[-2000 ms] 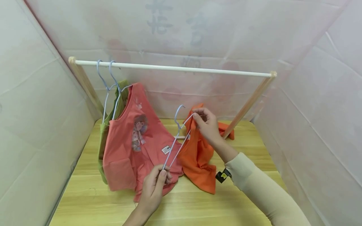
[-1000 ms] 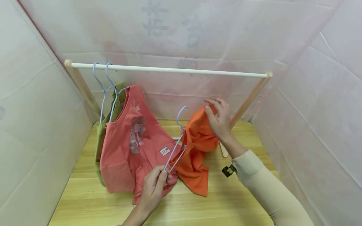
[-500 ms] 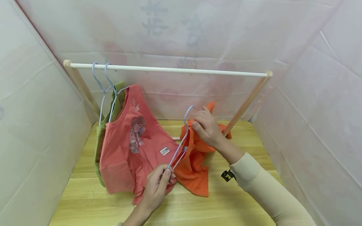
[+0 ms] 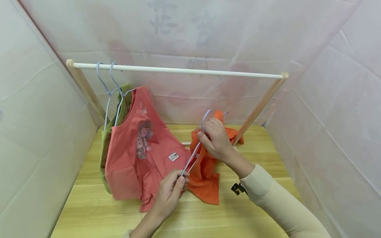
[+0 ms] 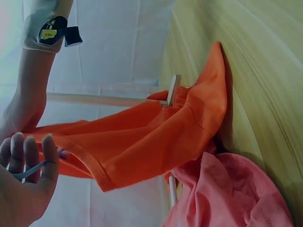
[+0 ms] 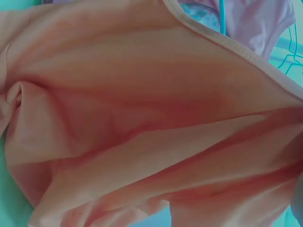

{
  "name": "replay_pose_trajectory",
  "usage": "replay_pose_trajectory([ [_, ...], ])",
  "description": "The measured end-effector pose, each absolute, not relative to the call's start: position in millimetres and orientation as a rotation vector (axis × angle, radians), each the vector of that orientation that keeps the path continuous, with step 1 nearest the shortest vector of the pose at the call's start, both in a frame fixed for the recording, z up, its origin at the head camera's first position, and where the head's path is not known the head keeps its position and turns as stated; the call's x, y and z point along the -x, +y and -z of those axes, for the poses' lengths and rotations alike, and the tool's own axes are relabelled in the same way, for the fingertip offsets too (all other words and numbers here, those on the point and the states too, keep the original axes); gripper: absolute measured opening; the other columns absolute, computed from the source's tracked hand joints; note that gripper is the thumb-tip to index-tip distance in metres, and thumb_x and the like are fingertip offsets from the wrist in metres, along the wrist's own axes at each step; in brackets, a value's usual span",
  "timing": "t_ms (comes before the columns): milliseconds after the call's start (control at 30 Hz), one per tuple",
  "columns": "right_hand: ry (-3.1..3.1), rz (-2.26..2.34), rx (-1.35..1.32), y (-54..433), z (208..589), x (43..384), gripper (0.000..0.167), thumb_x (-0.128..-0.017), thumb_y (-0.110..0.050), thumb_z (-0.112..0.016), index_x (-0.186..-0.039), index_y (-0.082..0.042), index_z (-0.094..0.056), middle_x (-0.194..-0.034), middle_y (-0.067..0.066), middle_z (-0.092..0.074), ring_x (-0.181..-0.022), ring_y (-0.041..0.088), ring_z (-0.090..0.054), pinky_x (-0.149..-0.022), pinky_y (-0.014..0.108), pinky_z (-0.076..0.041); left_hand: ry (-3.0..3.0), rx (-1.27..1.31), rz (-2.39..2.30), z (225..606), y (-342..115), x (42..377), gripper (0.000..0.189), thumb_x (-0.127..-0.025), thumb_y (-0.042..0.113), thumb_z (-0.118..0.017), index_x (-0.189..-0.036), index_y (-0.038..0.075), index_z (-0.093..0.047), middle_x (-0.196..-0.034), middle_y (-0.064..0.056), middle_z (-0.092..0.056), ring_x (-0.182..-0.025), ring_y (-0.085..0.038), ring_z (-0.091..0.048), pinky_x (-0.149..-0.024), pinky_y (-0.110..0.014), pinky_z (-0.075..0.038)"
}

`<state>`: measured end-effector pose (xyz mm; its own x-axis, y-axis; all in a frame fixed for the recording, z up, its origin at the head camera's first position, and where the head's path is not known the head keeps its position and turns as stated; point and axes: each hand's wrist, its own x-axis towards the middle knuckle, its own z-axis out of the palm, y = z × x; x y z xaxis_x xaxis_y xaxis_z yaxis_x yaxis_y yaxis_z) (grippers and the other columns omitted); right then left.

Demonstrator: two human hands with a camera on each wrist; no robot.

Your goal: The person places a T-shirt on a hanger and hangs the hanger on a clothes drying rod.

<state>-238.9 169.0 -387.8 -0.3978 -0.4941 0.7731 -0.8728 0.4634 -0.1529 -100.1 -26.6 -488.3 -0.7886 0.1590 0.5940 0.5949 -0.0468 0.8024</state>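
My left hand (image 4: 171,190) pinches the lower end of a light blue clothes hanger (image 4: 191,158), thumb on top. My right hand (image 4: 216,138) grips the hanger just below its hook, together with the top of an orange garment (image 4: 205,191). The garment hangs bunched around the hanger, its hem low over the table. A blue hanger end pokes out behind it at the upper right. In the left wrist view, my left hand (image 5: 28,179) curls around the hanger wire beside the orange neckline. Orange cloth (image 6: 142,118) fills most of the right wrist view.
A white rail (image 4: 178,70) on wooden legs spans the back. Two blue hangers at its left carry a pink sleeveless top (image 4: 157,132) and a green garment (image 4: 104,158) behind it. The wooden table (image 4: 89,208) lies below, with pale cloth walls around.
My right hand has gone from the orange garment's far top to the hanger's neck. The hanger has shifted right, and its far end shows past the garment. My left hand keeps its pinch.
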Motion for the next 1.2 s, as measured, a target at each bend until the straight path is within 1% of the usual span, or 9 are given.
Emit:
replay_pose_trajectory([
  [100, -1.986, -0.712, -1.206, 171.1, 381.9, 242.0, 0.045, -0.108, -0.038, -0.036, -0.091, -0.008, -0.066, -0.069, -0.001, -0.051, -0.063, 0.016, -0.040, -0.063, 0.033, -0.033, -1.930, 0.785, 1.867, 489.2, -31.5, 101.4, 0.036, -0.101, -0.006, -0.036, -0.123, 0.003, -0.062, -0.108, -0.012, -0.062, -0.093, -0.016, -0.064, -0.077, -0.029, -0.057],
  [267, -1.976, -0.763, -1.184, 177.2, 367.7, 242.9, 0.043, -0.108, -0.034, -0.038, -0.093, -0.007, -0.067, -0.070, 0.001, -0.051, -0.063, 0.016, -0.037, -0.063, 0.028, -0.028, -1.889, 0.561, 2.099, 499.4, -41.2, 108.7, 0.050, -0.109, 0.015, -0.016, -0.129, 0.003, -0.060, -0.119, -0.011, -0.061, -0.110, -0.024, -0.059, -0.090, -0.033, -0.054],
  [400, -1.988, -0.806, -1.138, 179.7, 357.4, 239.4, 0.042, -0.108, -0.034, -0.040, -0.097, -0.007, -0.070, -0.069, 0.000, -0.049, -0.065, 0.016, -0.037, -0.065, 0.026, -0.026, -2.035, 0.476, 2.073, 513.5, -36.0, 111.9, 0.031, -0.106, 0.014, -0.046, -0.135, 0.010, -0.056, -0.127, -0.006, -0.061, -0.114, -0.019, -0.060, -0.091, -0.031, -0.053],
  [500, -1.992, -0.820, -1.127, 178.6, 352.5, 237.3, 0.042, -0.108, -0.034, -0.041, -0.098, -0.007, -0.071, -0.072, 0.001, -0.051, -0.067, 0.017, -0.039, -0.065, 0.025, -0.028, -2.264, 0.562, 1.925, 522.1, -27.1, 109.8, 0.059, -0.094, 0.017, -0.070, -0.147, 0.016, -0.044, -0.139, -0.005, -0.056, -0.122, -0.019, -0.058, -0.099, -0.035, -0.050],
  [567, -1.992, -0.842, -1.115, 178.1, 350.8, 236.6, 0.043, -0.107, -0.035, -0.041, -0.099, -0.006, -0.072, -0.074, 0.003, -0.051, -0.068, 0.017, -0.041, -0.065, 0.025, -0.029, -2.380, 0.593, 1.870, 526.0, -22.1, 107.5, 0.072, -0.091, 0.028, -0.075, -0.152, 0.020, -0.037, -0.143, -0.002, -0.054, -0.126, -0.017, -0.054, -0.103, -0.037, -0.047],
  [667, -1.993, -0.872, -1.097, 180.0, 349.4, 236.6, 0.045, -0.107, -0.035, -0.041, -0.099, -0.004, -0.072, -0.077, 0.006, -0.052, -0.069, 0.017, -0.042, -0.065, 0.023, -0.032, -2.400, 0.555, 1.886, 530.4, -20.1, 103.6, 0.060, -0.094, 0.026, -0.072, -0.147, 0.019, -0.045, -0.133, 0.002, -0.061, -0.116, -0.010, -0.058, -0.096, -0.031, -0.051],
  [767, -2.005, -0.875, -1.062, 187.2, 347.8, 237.5, 0.046, -0.107, -0.036, -0.041, -0.100, -0.003, -0.072, -0.077, 0.008, -0.053, -0.069, 0.016, -0.042, -0.064, 0.023, -0.033, -2.234, 0.544, 1.800, 529.8, -26.3, 103.8, 0.027, -0.095, 0.008, -0.067, -0.121, 0.014, -0.064, -0.101, 0.002, -0.068, -0.087, -0.006, -0.060, -0.074, -0.025, -0.053],
  [900, -2.022, -0.857, -0.994, 201.7, 344.4, 237.6, 0.046, -0.107, -0.038, -0.041, -0.101, -0.004, -0.072, -0.078, 0.008, -0.055, -0.068, 0.014, -0.042, -0.063, 0.023, -0.032, -2.034, 0.573, 1.732, 518.0, -41.2, 106.1, 0.018, -0.092, -0.004, -0.065, -0.102, 0.011, -0.066, -0.075, 0.003, -0.057, -0.067, -0.003, -0.049, -0.059, -0.018, -0.044],
  [1200, -2.065, -0.811, -0.887, 226.0, 340.2, 237.4, 0.046, -0.105, -0.040, -0.041, -0.100, -0.007, -0.073, -0.077, 0.007, -0.056, -0.065, 0.012, -0.041, -0.058, 0.020, -0.031, -1.881, 0.598, 1.573, 496.9, -63.4, 105.2, 0.014, -0.092, 0.000, -0.066, -0.101, 0.010, -0.065, -0.074, 0.005, -0.051, -0.065, -0.004, -0.043, -0.056, -0.018, -0.037],
])
